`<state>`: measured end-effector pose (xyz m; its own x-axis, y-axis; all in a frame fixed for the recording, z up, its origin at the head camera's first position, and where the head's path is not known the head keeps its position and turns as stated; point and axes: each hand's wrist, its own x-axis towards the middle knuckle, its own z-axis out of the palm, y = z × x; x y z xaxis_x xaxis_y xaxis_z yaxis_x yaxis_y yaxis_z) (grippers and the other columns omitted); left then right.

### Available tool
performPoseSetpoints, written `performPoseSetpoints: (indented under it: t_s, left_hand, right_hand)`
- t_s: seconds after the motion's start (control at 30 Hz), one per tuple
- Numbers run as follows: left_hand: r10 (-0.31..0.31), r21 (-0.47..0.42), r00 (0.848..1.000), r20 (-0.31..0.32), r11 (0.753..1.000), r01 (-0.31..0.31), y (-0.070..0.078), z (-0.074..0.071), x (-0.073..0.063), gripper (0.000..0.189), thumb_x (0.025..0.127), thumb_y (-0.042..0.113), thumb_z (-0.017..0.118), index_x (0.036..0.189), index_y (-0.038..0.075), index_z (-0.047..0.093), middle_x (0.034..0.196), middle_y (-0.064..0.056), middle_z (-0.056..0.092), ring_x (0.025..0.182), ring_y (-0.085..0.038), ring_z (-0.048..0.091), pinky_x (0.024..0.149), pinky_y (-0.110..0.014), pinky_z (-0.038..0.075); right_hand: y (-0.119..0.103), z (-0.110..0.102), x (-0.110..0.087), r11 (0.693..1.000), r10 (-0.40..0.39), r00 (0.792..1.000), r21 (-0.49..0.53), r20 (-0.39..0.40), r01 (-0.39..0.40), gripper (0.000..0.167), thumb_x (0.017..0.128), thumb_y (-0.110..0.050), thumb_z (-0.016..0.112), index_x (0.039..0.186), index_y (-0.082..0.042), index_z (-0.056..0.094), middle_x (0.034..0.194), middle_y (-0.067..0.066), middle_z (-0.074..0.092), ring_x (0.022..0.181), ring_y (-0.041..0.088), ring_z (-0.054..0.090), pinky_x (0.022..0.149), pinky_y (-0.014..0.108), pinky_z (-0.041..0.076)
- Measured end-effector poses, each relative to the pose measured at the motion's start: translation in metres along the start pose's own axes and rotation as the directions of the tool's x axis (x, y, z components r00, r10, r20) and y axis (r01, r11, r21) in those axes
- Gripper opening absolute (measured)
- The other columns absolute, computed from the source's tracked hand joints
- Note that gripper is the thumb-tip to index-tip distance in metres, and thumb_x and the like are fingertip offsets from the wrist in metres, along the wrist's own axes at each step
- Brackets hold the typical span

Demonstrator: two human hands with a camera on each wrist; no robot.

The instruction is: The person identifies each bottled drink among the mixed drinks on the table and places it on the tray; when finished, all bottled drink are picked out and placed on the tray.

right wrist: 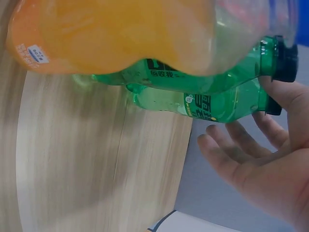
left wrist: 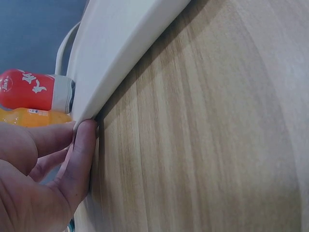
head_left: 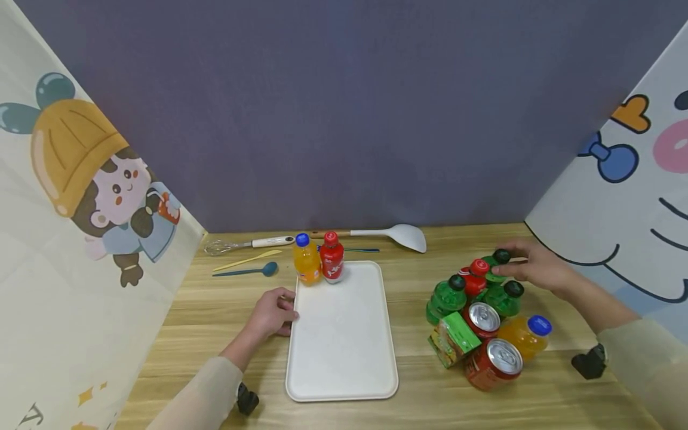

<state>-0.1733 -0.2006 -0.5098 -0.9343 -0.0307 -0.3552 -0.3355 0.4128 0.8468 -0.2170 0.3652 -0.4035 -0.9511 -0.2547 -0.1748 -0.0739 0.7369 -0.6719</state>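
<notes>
A white rectangular tray (head_left: 341,340) lies on the wooden table. My left hand (head_left: 274,313) pinches its left rim between thumb and fingers, as the left wrist view shows closely. An orange soda bottle (head_left: 307,263) and a red bottle (head_left: 332,263) stand side by side at the tray's far end. My right hand (head_left: 529,266) reaches around the farthest green bottle (right wrist: 219,104) near its black cap, fingers spread and loosely bent. In the right wrist view a gap shows between several fingertips and this bottle; whether the thumb touches it I cannot tell.
Right of the tray cluster more green bottles (head_left: 447,300), another red bottle (head_left: 474,278), red cans (head_left: 494,364), a green drink carton (head_left: 454,339) and an orange bottle (head_left: 524,335). Along the back lie a whisk (head_left: 269,242), a blue spoon (head_left: 269,269) and a white spatula (head_left: 407,236).
</notes>
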Motion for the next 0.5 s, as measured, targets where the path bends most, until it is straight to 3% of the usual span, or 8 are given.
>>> performPoseSetpoints:
  t_s: [0.5]
  left_hand:
    - [0.0, -0.011, 1.0, -0.003, 1.0, 0.0, -0.0002, 0.0013, 0.0018, 0.046, 0.084, -0.01, 0.074, 0.127, 0.001, 0.062, 0.101, -0.017, 0.061, 0.067, -0.024, 0.065, 0.055, -0.04, 0.065]
  right_hand:
    - [0.0079, 0.0073, 0.002, 0.999, 0.014, 1.0, 0.033, -0.021, -0.013, 0.06, 0.098, -0.032, 0.071, 0.14, 0.003, 0.046, 0.145, 0.033, 0.044, 0.129, 0.058, 0.045, 0.087, 0.052, 0.063]
